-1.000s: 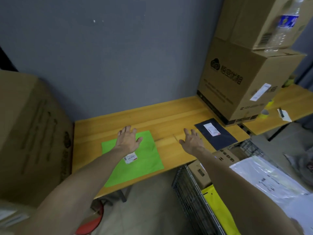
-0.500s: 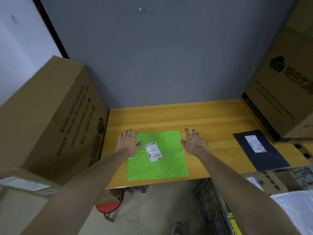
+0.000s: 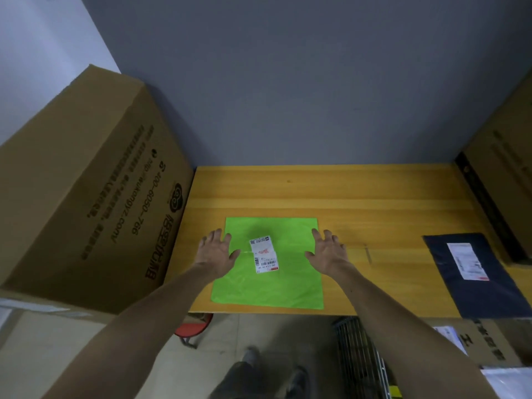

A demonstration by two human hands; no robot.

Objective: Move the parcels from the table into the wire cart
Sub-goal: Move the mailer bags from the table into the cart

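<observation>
Light: dim and even; I cannot see its source.
Shadow: one soft dark patch on the green parcel [image 3: 267, 286], near its far edge.
Focus: fine print on the label [image 3: 264, 254] too soft for me to read.
Edges: cardboard box [image 3: 86, 191] at left bowed by the wide lens; shoes [image 3: 250, 355] at the bottom blurred.

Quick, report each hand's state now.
Left hand: open, fingers spread, at left edge of the flat green plastic mailer.
Right hand: open, at its right edge.

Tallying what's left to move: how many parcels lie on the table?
2: a green parcel near the table's front, centre-left; a dark parcel at the right end. The boxes may hide more.
</observation>
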